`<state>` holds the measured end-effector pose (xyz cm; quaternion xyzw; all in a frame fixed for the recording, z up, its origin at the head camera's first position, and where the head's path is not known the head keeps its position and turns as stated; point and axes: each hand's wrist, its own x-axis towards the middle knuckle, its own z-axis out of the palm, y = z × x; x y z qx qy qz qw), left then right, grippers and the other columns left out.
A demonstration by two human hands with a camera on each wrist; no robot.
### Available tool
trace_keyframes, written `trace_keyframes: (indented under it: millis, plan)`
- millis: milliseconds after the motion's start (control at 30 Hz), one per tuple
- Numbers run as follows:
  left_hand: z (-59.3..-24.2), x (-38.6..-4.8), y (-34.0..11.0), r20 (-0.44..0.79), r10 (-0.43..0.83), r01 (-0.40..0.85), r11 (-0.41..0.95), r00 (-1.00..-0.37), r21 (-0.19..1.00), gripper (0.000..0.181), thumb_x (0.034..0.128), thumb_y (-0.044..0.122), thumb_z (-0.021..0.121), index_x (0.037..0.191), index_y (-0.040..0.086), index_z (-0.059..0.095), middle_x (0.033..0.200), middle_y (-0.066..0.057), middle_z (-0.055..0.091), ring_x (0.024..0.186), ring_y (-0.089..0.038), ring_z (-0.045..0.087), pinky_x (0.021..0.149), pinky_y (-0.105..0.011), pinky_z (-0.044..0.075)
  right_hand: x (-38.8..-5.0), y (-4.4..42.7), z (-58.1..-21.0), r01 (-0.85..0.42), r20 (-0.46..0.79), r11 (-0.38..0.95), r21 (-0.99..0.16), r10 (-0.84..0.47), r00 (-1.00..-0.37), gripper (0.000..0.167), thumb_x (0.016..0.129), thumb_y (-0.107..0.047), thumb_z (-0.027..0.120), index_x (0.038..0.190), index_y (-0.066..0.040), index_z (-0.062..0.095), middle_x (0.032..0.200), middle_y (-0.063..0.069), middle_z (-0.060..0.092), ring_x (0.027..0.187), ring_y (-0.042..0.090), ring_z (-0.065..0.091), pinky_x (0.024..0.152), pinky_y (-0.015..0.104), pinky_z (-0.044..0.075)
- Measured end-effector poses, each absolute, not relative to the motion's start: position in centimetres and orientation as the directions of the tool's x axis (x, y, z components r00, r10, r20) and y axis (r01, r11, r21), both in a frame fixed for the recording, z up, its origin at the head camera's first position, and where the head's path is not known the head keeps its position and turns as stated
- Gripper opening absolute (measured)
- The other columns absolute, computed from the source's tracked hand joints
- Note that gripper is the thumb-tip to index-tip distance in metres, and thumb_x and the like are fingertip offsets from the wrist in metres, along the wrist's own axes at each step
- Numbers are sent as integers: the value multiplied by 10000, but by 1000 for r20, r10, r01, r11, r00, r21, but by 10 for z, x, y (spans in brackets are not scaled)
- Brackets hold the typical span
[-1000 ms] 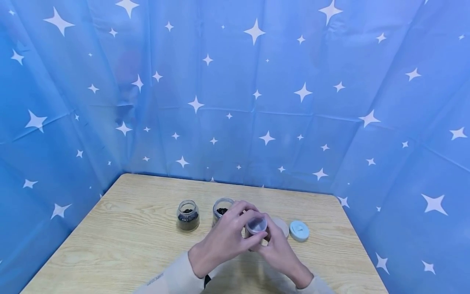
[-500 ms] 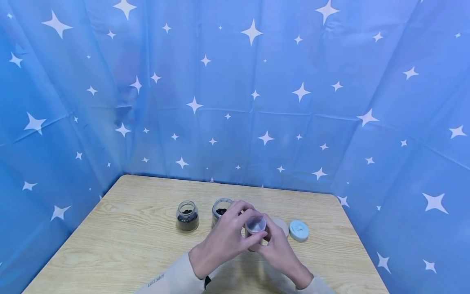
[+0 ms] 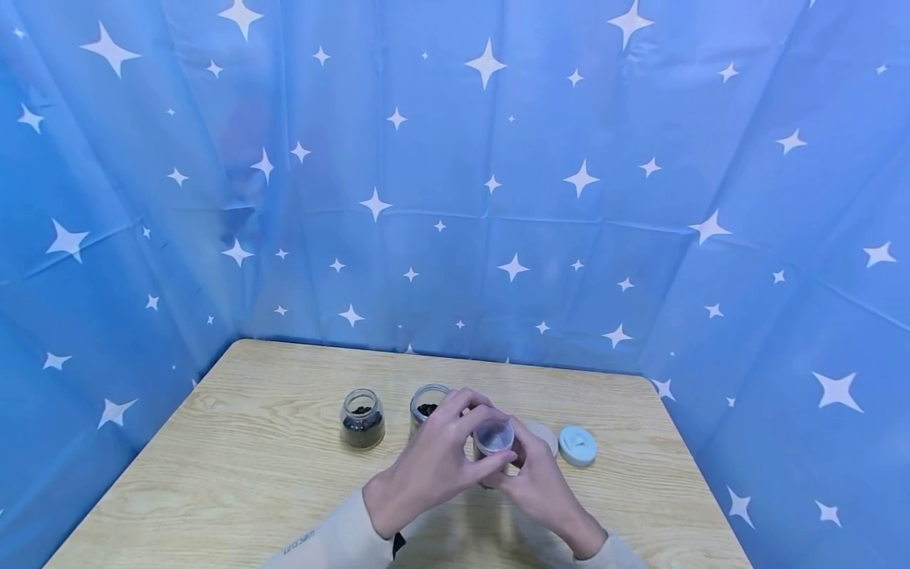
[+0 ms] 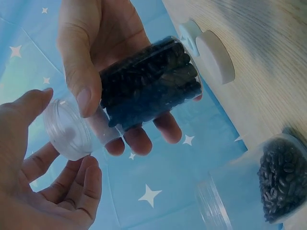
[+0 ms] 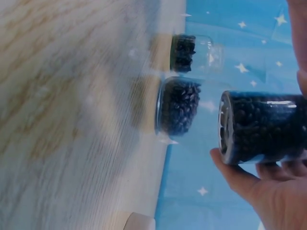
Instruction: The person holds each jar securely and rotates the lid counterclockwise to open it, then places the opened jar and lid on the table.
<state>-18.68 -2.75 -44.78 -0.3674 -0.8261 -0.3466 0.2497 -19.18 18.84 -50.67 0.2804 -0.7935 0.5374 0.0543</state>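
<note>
A clear jar (image 3: 494, 437) packed with dark beans is held above the table between both hands. My right hand (image 3: 539, 484) grips its body; in the left wrist view the thumb and fingers of that right hand (image 4: 103, 43) wrap round the bean-filled part (image 4: 151, 81). My left hand (image 3: 430, 462) curls thumb and fingers about the clear ridged end (image 4: 69, 129). Whether that end is a separate cap or the jar's own neck I cannot tell. In the right wrist view the jar's base (image 5: 225, 127) faces the table.
Two uncapped jars with dark beans stand on the wooden table (image 3: 227, 442): the left jar (image 3: 362, 419) and the middle jar (image 3: 426, 403), partly hidden by my left hand. At right lie a beige lid (image 3: 543, 435) and a light blue lid (image 3: 577, 446). A starry blue curtain (image 3: 455, 197) hangs behind.
</note>
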Motion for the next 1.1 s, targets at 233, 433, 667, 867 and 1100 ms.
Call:
trace_keyframes:
  millis: [233,433,667,867,1100]
  plan:
    - [-445,-190,-36,662,489,810,477,-567,342,484,974,439,967,1367,202,814,1421,-10,738,1326,-184,708,1060,-328,663,-194,191,-505,-517,388,262,-815,-415,-823,610,1016,-112,910,1570,-126,657,1371,117,806,1174,83,799,947,297,701]
    - [-444,-196,-48,670,611,893,408,-423,192,511,1015,417,925,1462,235,754,1589,-35,696,1461,-206,698,1156,-372,644,-197,195,-503,-521,372,262,-813,-455,-809,544,991,-108,926,1482,-135,693,1311,131,822,1169,56,792,995,287,694]
    - [-437,-204,-62,623,753,958,287,-213,-19,399,1088,384,841,1461,264,762,1645,-36,675,1552,-209,641,1301,-341,544,-199,199,-498,-547,339,280,-789,-546,-767,433,1024,-225,922,1413,-239,731,1283,5,833,1121,43,780,954,297,691]
    - [-433,-207,-65,578,812,978,174,-77,-114,286,1101,299,828,1386,271,822,1537,-9,747,1485,-182,688,1270,-253,543,-199,203,-495,-539,295,237,-808,-630,-719,422,1035,-229,912,1413,-248,726,1230,-33,838,1029,34,789,868,303,686]
    - [-432,-210,-63,574,816,979,161,-63,-123,250,1110,243,810,1358,266,819,1462,18,781,1385,-137,722,1191,-198,573,-200,206,-492,-531,296,191,-825,-655,-695,527,1038,-205,907,1524,-234,705,1211,-22,850,1023,66,822,881,319,705]
